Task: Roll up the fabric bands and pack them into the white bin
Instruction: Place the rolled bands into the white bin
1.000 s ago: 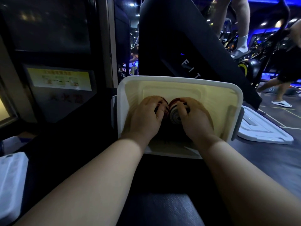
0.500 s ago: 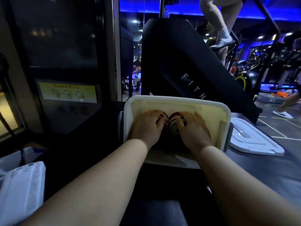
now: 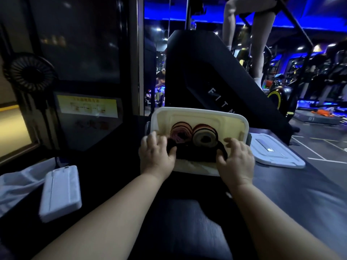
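Dark surface (image 3: 184, 222) bears one white bin (image 3: 242, 121) holding two pale rolled bands (image 3: 181, 135).

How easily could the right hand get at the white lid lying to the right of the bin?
Probably easily. The right hand is at the white bin's right side, its fingers loose, and the lid lies flat and uncovered just beside that side.

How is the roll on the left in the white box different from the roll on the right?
The left roll is pinkish purple with orange-brown outer layers, while the right roll is cream with dark red outer layers. The left roll looks looser, with a wider dark hole. The right roll looks more tightly wound. Both stand on edge, side by side, inside the white bin.
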`<move>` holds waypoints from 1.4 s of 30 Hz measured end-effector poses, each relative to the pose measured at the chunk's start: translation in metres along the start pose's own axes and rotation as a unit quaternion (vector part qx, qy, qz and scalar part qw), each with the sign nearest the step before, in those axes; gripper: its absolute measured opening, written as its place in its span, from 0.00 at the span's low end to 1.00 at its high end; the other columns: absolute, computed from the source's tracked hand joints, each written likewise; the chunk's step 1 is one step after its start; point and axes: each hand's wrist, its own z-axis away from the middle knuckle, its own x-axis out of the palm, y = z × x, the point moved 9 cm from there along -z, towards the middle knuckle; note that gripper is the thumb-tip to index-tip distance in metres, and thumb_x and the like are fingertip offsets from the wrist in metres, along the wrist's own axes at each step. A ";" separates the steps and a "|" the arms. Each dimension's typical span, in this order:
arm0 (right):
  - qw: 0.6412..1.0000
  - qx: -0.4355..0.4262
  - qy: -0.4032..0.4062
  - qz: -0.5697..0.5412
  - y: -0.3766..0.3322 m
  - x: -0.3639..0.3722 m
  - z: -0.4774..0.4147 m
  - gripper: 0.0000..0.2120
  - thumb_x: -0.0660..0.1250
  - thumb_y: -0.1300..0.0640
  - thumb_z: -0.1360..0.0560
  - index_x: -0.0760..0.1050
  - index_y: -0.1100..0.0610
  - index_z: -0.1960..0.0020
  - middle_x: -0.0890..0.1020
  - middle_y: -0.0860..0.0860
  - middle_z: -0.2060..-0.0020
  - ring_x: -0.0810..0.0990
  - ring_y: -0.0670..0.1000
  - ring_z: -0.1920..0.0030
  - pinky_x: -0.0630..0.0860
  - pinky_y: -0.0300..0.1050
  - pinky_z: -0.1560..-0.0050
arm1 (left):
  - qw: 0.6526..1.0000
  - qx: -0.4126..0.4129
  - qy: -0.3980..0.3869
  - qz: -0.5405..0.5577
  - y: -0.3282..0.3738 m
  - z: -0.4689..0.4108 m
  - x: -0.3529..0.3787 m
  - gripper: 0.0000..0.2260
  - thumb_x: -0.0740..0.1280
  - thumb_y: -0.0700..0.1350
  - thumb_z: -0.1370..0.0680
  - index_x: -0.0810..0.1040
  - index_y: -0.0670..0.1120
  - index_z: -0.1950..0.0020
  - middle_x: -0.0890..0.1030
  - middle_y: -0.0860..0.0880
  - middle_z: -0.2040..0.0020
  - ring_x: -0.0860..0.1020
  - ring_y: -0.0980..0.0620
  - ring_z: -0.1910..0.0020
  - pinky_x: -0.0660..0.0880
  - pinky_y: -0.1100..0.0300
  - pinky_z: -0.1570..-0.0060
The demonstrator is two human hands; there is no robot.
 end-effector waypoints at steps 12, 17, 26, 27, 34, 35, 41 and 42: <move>0.973 0.160 0.006 -0.165 0.052 0.001 -0.004 0.32 0.66 0.51 0.23 0.54 0.51 0.25 0.63 0.54 0.28 0.66 0.57 0.31 0.64 0.51 0.34 | 0.903 -0.297 -0.016 0.310 -0.052 0.000 0.031 0.31 0.66 0.49 0.21 0.55 0.45 0.23 0.64 0.40 0.27 0.70 0.38 0.33 0.69 0.45 0.35; 0.966 0.149 -0.015 -0.210 0.053 0.007 -0.013 0.30 0.60 0.54 0.19 0.50 0.48 0.22 0.63 0.53 0.26 0.67 0.55 0.32 0.60 0.40 0.41 | 0.892 -0.336 -0.045 0.299 -0.057 -0.008 0.032 0.24 0.60 0.50 0.18 0.59 0.45 0.25 0.71 0.39 0.31 0.74 0.38 0.36 0.70 0.47 0.39; 0.969 0.146 -0.031 -0.198 0.060 -0.003 -0.016 0.30 0.57 0.53 0.18 0.47 0.44 0.21 0.63 0.57 0.26 0.69 0.59 0.32 0.63 0.44 0.40 | 0.924 -0.298 -0.094 0.220 -0.046 0.000 0.012 0.24 0.54 0.55 0.17 0.57 0.44 0.25 0.68 0.38 0.29 0.72 0.36 0.35 0.68 0.48 0.41; 0.971 0.142 -0.031 -0.189 0.059 -0.007 -0.015 0.29 0.56 0.53 0.17 0.47 0.43 0.21 0.64 0.58 0.27 0.69 0.60 0.33 0.63 0.44 0.43 | 0.927 -0.289 -0.095 0.218 -0.044 0.001 0.008 0.25 0.53 0.56 0.17 0.56 0.44 0.25 0.68 0.38 0.29 0.72 0.36 0.35 0.68 0.48 0.42; 0.986 0.091 -0.021 -0.136 0.045 -0.043 -0.014 0.27 0.53 0.51 0.17 0.48 0.42 0.21 0.68 0.58 0.30 0.70 0.60 0.34 0.66 0.51 0.41 | 0.943 -0.254 -0.095 0.191 -0.033 0.000 -0.022 0.27 0.52 0.60 0.18 0.55 0.46 0.24 0.71 0.39 0.31 0.74 0.37 0.38 0.67 0.53 0.52; 0.987 0.090 -0.029 -0.128 0.045 -0.044 -0.014 0.26 0.52 0.50 0.17 0.49 0.43 0.21 0.69 0.58 0.30 0.70 0.60 0.34 0.66 0.52 0.39 | 0.945 -0.252 -0.100 0.183 -0.032 0.001 -0.024 0.27 0.52 0.59 0.18 0.55 0.46 0.24 0.72 0.39 0.31 0.74 0.37 0.38 0.66 0.53 0.53; 0.991 0.090 -0.046 -0.094 0.044 -0.044 -0.013 0.25 0.51 0.44 0.18 0.50 0.43 0.22 0.70 0.58 0.32 0.72 0.61 0.37 0.68 0.53 0.43 | 0.976 -0.190 -0.063 0.089 -0.022 -0.002 -0.044 0.27 0.57 0.53 0.17 0.54 0.44 0.21 0.59 0.42 0.24 0.60 0.40 0.28 0.61 0.48 0.33; 0.991 0.090 -0.047 -0.089 0.044 -0.044 -0.014 0.25 0.51 0.44 0.18 0.50 0.43 0.22 0.71 0.58 0.33 0.72 0.61 0.37 0.68 0.53 0.44 | 0.983 -0.163 -0.051 0.072 -0.017 -0.006 -0.048 0.29 0.58 0.50 0.18 0.51 0.45 0.21 0.55 0.44 0.22 0.58 0.41 0.27 0.60 0.48 0.31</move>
